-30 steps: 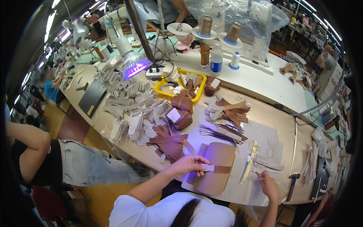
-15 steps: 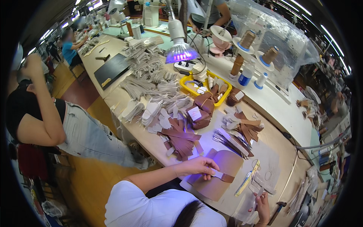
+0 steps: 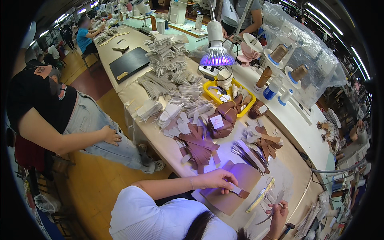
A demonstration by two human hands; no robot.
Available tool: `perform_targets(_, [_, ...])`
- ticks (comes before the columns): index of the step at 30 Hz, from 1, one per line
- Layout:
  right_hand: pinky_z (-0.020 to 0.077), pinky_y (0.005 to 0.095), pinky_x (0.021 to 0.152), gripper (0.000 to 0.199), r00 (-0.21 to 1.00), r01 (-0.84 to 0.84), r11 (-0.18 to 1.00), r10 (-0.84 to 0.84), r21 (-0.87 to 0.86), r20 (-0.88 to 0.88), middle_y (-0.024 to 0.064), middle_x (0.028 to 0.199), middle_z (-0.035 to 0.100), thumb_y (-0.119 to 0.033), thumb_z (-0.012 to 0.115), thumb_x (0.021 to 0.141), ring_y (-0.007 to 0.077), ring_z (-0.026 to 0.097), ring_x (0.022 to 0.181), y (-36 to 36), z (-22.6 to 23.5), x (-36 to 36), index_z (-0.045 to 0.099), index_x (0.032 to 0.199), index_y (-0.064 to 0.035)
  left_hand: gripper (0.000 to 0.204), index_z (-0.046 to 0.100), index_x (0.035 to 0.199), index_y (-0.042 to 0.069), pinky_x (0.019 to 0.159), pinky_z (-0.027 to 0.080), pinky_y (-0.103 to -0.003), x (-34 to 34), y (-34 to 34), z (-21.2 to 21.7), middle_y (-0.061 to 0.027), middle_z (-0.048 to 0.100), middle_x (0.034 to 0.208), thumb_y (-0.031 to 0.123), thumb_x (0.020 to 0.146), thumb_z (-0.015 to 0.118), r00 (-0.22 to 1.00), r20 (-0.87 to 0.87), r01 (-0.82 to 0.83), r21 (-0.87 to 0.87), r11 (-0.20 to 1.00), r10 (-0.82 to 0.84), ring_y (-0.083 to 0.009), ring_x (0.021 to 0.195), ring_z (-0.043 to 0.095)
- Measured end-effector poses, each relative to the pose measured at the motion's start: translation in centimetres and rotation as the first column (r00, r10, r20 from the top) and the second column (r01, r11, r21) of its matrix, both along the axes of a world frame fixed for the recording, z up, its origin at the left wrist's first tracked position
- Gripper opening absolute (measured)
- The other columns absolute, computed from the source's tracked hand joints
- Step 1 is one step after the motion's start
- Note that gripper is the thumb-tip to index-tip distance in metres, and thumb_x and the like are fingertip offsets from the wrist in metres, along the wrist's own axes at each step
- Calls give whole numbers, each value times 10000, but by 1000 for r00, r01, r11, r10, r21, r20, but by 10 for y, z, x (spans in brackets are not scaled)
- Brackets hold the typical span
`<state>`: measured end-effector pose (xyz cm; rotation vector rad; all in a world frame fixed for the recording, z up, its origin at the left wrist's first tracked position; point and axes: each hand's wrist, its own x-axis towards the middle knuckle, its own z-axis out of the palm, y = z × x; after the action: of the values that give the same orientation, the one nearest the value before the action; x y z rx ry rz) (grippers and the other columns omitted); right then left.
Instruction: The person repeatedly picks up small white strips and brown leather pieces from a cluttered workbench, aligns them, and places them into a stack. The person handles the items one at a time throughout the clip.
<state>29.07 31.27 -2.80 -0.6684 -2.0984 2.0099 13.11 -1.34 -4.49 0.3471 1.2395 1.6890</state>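
Left hand (image 3: 218,179) lay on the brown board (image 3: 234,192), fingers curled and pinching one small brown leather strip (image 3: 239,191) with a pale end, pressed flat near the board's middle. Right hand (image 3: 279,209) sat past the board's right edge, fingers closed around one thin curved dark tool (image 3: 269,210); its exact kind was too small to tell. One yellow-handled tool (image 3: 261,195) lay on the worktable (image 3: 296,160) between board and right hand. One board only, at the near edge of the table, straight ahead of the person. Beyond the board: one fan of brown strips (image 3: 199,144), one second pile of brown and white pieces (image 3: 260,146) to its right, pieces in both too many to count. One brown bundle with a white tag (image 3: 219,124) sat just before one yellow tray (image 3: 214,94). One lamp with a violet bulb (image 3: 217,56) hung over the tray. Two brown thread cones (image 3: 279,54) stood on white discs, one blue-capped white bottle (image 3: 272,89) just beside them. Tall heaps of pale grey cut pieces (image 3: 168,64) filled the far left of the table. One black mat (image 3: 129,63) lay further back. One person in black top and jeans (image 3: 60,116) stood at the table's left, one hand on the thigh. Two more people showed in the background.
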Motion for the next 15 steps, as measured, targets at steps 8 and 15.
perform_targets(8, [499,252,602,172,996,23,1000,-22,13,-89,112,783,651,-111,568,927,138,591,609,-16,19,-4,479,1062,-53,250,603,1099,8,612,486,-212,14,30,28,-9,611,799,156,898,628,970,-170,191,93,977,-173,-69,663,579])
perform_targets(15, [493,250,616,161,993,71,997,-71,5,-90,114,787,651,-105,567,927,137,588,616,-17,22,6,480,1050,-49,244,599,1106,3,596,476,-202,10,17,33,-8,611,801,121,896,632,974,-49,227,124,966,-222,-62,670,588])
